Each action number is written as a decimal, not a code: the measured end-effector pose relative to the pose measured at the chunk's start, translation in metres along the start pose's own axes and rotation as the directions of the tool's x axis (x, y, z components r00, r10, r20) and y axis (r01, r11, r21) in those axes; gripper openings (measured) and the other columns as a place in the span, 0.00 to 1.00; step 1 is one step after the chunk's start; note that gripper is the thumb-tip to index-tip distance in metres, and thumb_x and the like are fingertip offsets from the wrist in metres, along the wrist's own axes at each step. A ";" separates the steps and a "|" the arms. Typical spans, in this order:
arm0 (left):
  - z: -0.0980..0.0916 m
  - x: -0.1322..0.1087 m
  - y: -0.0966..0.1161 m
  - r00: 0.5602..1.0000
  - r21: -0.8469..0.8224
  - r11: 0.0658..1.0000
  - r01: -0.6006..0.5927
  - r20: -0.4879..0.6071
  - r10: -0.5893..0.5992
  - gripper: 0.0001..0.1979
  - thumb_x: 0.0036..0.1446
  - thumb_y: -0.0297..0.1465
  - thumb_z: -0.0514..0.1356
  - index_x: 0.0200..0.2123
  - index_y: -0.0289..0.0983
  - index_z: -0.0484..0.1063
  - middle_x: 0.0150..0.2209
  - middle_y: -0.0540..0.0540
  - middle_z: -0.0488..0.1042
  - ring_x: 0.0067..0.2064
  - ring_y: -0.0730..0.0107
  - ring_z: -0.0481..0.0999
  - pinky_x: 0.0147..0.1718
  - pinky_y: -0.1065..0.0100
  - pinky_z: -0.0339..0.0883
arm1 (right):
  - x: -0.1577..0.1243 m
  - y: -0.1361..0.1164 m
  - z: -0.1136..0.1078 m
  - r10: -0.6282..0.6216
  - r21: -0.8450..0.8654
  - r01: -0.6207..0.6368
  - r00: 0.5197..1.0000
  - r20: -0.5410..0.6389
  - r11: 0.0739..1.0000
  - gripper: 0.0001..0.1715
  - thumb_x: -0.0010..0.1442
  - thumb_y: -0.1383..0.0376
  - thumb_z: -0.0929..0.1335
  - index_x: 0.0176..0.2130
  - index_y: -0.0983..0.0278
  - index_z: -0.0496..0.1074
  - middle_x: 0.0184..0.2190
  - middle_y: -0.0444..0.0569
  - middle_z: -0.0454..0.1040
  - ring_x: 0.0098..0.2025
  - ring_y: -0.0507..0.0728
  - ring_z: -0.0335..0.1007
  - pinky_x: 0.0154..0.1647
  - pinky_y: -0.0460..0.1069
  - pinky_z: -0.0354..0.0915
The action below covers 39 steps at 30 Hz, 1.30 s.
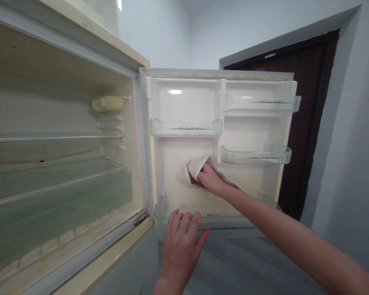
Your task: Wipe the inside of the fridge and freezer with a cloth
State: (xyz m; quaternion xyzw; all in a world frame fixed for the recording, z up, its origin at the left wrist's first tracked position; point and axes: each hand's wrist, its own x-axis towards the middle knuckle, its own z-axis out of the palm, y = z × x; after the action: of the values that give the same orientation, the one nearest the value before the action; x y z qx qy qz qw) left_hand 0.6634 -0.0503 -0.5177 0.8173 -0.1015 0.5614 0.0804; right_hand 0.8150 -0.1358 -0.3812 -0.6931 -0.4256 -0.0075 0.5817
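My right hand (207, 178) is closed around a pale cloth (197, 164) and presses it to the inner panel of the open refrigerator door (175, 164). Part of the cloth trails behind the wrist; the fingertips are partly hidden in its folds. Lower down, my left hand (183, 235) rests at the front of the clear bottom door shelf (227, 223), its fingers spread over the rim and nothing seen in them. A brownish stain shows on the panel just above that shelf.
Clear door bins (186, 128) sit above the hands, others (256, 155) to the right. At left is the refrigerator interior with a glass shelf (55, 174) and a yellowed lamp cover (107, 104). Behind the door stands a dark red room door (310, 106).
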 end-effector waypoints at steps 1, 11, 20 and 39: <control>0.001 0.001 0.001 1.000 -0.001 1.000 0.003 0.005 -0.003 0.18 0.60 0.37 0.69 0.52 0.39 0.75 0.42 0.47 0.77 0.48 0.55 0.72 0.62 0.47 0.64 | -0.012 0.007 -0.002 0.081 0.045 -0.083 0.996 0.039 0.996 0.08 0.54 0.66 0.67 0.36 0.64 0.75 0.30 0.48 0.77 0.35 0.57 0.73 0.41 0.51 0.72; -0.005 0.000 -0.003 1.000 0.011 1.000 -0.013 0.006 0.013 0.17 0.62 0.39 0.67 0.51 0.39 0.76 0.41 0.47 0.78 0.47 0.55 0.72 0.62 0.48 0.63 | -0.019 0.012 -0.012 -0.021 -0.295 0.067 0.987 0.158 0.953 0.16 0.51 0.74 0.67 0.38 0.62 0.79 0.38 0.50 0.81 0.45 0.62 0.75 0.50 0.54 0.71; -0.012 -0.002 -0.007 0.999 0.001 0.999 -0.051 0.015 0.051 0.18 0.61 0.38 0.68 0.51 0.38 0.75 0.42 0.45 0.78 0.48 0.55 0.72 0.62 0.49 0.63 | 0.003 -0.019 -0.027 -0.369 -0.437 0.410 0.912 0.179 0.801 0.14 0.62 0.69 0.67 0.48 0.66 0.74 0.45 0.56 0.78 0.51 0.63 0.72 0.58 0.58 0.68; -0.011 0.004 -0.006 0.997 0.015 0.997 -0.081 -0.003 0.081 0.16 0.61 0.37 0.69 0.50 0.37 0.76 0.40 0.46 0.77 0.45 0.58 0.73 0.62 0.50 0.63 | -0.062 -0.001 -0.128 0.009 -0.274 0.086 0.944 0.330 0.958 0.14 0.65 0.62 0.69 0.49 0.66 0.76 0.46 0.53 0.81 0.48 0.57 0.77 0.56 0.54 0.71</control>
State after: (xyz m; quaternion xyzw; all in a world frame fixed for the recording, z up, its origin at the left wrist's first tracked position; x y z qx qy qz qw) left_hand 0.6565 -0.0426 -0.5105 0.8121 -0.1301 0.5665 0.0517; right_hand 0.8368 -0.2754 -0.3703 -0.7526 -0.5244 0.0350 0.3966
